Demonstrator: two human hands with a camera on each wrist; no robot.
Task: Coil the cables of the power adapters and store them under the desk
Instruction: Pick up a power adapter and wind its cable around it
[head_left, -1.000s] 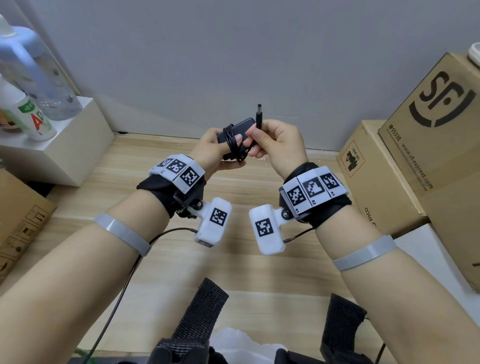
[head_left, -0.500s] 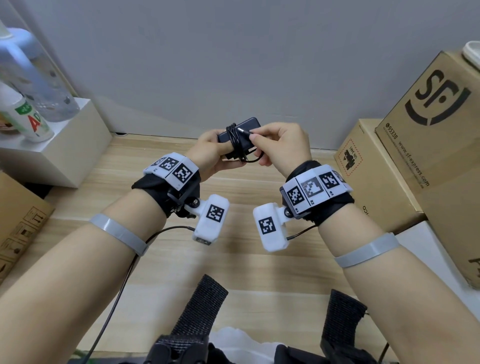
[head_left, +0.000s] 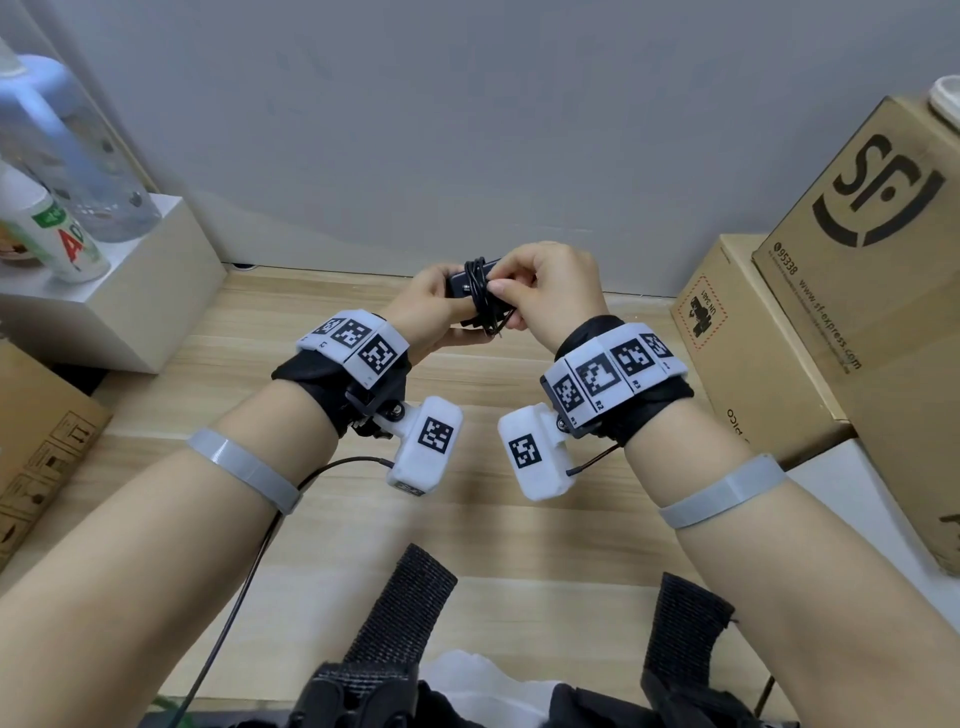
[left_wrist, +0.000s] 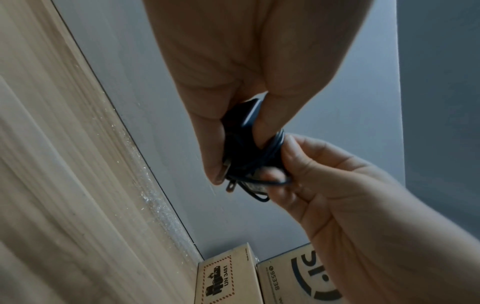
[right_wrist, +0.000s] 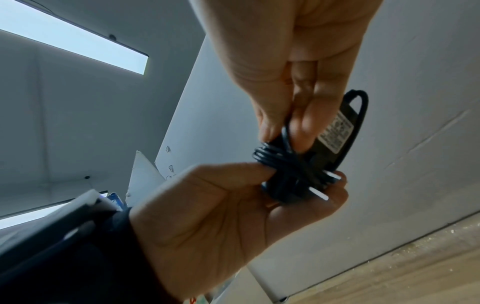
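While both hands pinch it | black adapter (right_wrist: 335, 131) | cable (right_wrist: 283, 164) wound round middle

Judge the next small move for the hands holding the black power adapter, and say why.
Probably tuck the cable's free end under the wraps. The thin black cable is already wound around the black power adapter; the left hand grips the body while the right hand pinches at the coil, and both are held above the wooden floor.
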